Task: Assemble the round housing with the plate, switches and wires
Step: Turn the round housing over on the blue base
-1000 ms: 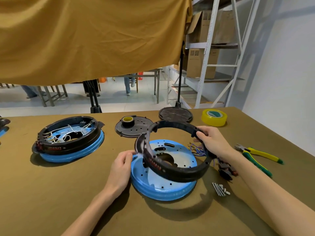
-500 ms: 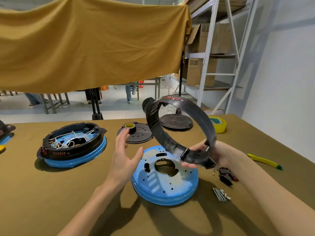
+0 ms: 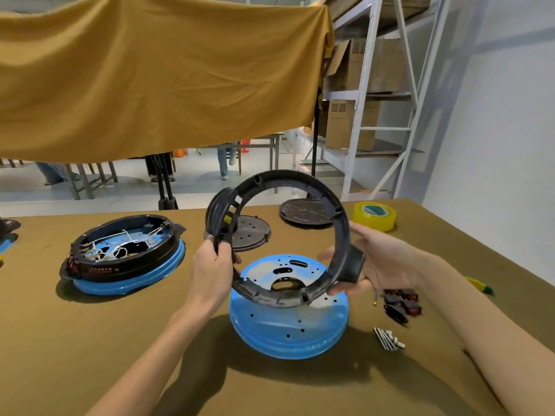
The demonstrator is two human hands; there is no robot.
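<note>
black ring housing (image 3: 336,235) held tilted in air above blue plate (image 3: 288,325) | left hand (image 3: 210,271) grips its left rim | right hand (image 3: 381,262) clasps its right-side lug | switches (image 3: 401,301) right of plate

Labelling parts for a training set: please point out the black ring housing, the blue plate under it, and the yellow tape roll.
black ring housing (image 3: 303,179): head view, top arc.
blue plate (image 3: 288,331): head view, front wall.
yellow tape roll (image 3: 374,220): head view, outer side.

Olive tabletop (image 3: 90,340): blue plate (image 3: 288,334), wired assembly (image 3: 123,253), two dark discs (image 3: 250,232), yellow tape (image 3: 374,216), switches (image 3: 401,301), maybe screws (image 3: 387,339).
</note>
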